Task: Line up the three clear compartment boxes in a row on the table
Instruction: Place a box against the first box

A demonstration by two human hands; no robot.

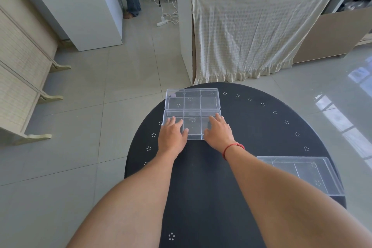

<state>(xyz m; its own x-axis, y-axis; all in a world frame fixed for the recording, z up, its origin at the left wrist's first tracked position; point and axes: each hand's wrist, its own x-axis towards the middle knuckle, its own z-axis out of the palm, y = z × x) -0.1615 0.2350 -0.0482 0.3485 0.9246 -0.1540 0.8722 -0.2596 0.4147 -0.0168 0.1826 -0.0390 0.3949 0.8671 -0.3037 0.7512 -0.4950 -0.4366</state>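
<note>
Your left hand (172, 134) and right hand (218, 130) both lie flat on the middle box (192, 125), fingers spread over its lid and pressing down, not curled around anything. That box sits toward twelve o'clock on the dark round table (251, 127), its far edge touching the far box (192, 98) beyond it, so two of the three already look paired. The third box (306, 173) lies well apart at about four o'clock, close to the table's edge and partly hidden behind your right forearm. The risk, as I judge it, is in the push: smooth plastic under flat palms can skid or twist, knocking the far box toward the rim at twelve o'clock. When you reach for the third box, a careless sweep of the forearm could nudge it off the edge.
</note>
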